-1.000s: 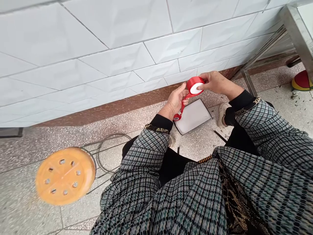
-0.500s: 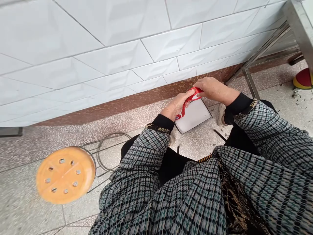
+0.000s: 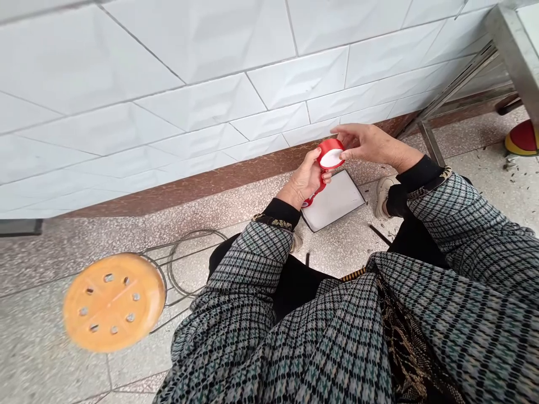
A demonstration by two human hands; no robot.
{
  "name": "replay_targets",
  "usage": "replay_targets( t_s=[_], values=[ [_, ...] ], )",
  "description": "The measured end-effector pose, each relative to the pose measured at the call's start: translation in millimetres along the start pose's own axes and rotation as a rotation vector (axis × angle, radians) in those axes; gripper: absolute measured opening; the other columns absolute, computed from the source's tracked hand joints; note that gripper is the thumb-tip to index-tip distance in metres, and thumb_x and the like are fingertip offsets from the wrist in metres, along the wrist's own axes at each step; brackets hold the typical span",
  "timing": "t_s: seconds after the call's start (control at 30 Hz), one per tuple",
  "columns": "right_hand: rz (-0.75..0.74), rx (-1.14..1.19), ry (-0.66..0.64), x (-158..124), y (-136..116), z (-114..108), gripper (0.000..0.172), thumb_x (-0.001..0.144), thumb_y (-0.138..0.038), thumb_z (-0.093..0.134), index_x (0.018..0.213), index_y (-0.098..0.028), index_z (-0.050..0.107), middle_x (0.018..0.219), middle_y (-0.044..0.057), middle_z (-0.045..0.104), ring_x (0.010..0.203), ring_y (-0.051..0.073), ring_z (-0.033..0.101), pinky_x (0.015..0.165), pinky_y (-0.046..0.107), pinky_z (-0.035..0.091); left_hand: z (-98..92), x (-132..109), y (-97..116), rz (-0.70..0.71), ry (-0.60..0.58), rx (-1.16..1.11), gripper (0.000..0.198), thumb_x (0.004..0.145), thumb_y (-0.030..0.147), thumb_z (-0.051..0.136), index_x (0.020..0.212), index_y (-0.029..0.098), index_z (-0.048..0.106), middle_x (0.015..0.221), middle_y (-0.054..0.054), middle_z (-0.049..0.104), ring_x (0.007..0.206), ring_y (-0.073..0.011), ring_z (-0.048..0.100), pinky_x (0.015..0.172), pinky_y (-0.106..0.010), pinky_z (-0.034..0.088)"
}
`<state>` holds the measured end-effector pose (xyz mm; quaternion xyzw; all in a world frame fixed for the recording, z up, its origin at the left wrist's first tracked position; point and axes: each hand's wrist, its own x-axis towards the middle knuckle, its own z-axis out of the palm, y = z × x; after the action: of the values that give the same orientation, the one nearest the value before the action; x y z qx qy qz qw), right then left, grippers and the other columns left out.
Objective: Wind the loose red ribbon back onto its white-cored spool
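My left hand (image 3: 309,180) is closed around a red object with a round, cup-like top (image 3: 330,152) that is white inside. A narrower red strip of it runs down below the fingers to a small pale end; its exact kind is unclear. Close at the right of the round top is my right hand (image 3: 362,145), its fingers apart and its thumb at the rim. Beneath both hands, a white rectangular panel (image 3: 334,205) with a dark edge lies on the floor.
An orange round stool (image 3: 115,303) with wire legs lies tipped over at the left. White wall tiles (image 3: 202,112) rise ahead. At the right stand a metal table frame (image 3: 433,143) and a red-and-yellow ball (image 3: 522,137). Dark scraps litter the floor.
My right hand has loosened its grip on the red object and moved slightly right, fingers spreading. The object's round top has turned so its white inside now shows.
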<state>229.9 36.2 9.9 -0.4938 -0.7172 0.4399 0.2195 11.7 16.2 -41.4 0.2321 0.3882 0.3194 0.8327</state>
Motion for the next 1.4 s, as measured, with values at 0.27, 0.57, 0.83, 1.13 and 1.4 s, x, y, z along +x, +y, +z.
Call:
replay_targets(
  t_s=[0.27,0.57,0.83,1.13,1.4],
  values=[
    [0.197,0.527,0.096,6.4,5.1,42.4,0.029,0.082,-0.024,0.095,0.107,-0.020,0.081,0.103,0.007,0.083,0.101,0.025,0.075,0.098,0.043,0.064,2.1,1.7,-5.6,0.093,0.053,-0.116,0.054,0.099,0.076,0.064,0.099,0.022,0.070,0.068,0.000,0.057,0.059,-0.0139,0.051,0.059,-0.032,0.044],
    [0.159,0.856,0.117,10.1,10.2,68.5,0.057,0.067,-0.058,0.106,0.099,-0.024,0.074,0.077,-0.002,0.073,0.064,0.015,0.062,0.056,0.028,0.054,11.1,0.4,-11.8,0.167,0.032,-0.187,0.056,0.099,0.077,0.064,0.097,0.022,0.071,0.068,-0.001,0.054,0.066,-0.0157,0.056,0.063,-0.032,0.048],
    [0.085,0.873,0.054,13.6,10.1,36.5,0.064,0.068,-0.062,0.107,0.097,-0.022,0.067,0.069,-0.007,0.057,0.059,0.009,0.044,0.048,0.023,0.032,7.1,-0.6,-10.2,0.204,-0.054,-0.049,0.033,0.101,0.043,0.079,0.078,0.020,0.069,0.072,-0.001,0.057,0.069,-0.0142,0.054,0.078,-0.033,0.051],
    [0.152,0.477,0.035,-0.5,3.2,8.4,0.043,0.087,-0.055,0.096,0.101,-0.020,0.075,0.075,0.000,0.066,0.073,0.016,0.060,0.062,0.029,0.046,-7.1,5.3,-8.0,0.246,-0.003,0.237,0.022,0.085,0.030,0.092,0.074,0.016,0.079,0.071,0.000,0.065,0.058,-0.0070,0.041,0.059,-0.026,0.033],
    [0.203,0.284,0.049,-1.0,6.9,1.6,0.031,0.087,-0.041,0.094,0.100,-0.020,0.075,0.078,0.002,0.066,0.079,0.020,0.060,0.071,0.035,0.053,-1.6,-0.4,-1.0,0.062,0.039,0.217,0.018,0.080,0.022,0.088,0.074,0.013,0.074,0.066,0.000,0.059,0.052,-0.0038,0.028,0.049,-0.025,0.017]
  ],
)
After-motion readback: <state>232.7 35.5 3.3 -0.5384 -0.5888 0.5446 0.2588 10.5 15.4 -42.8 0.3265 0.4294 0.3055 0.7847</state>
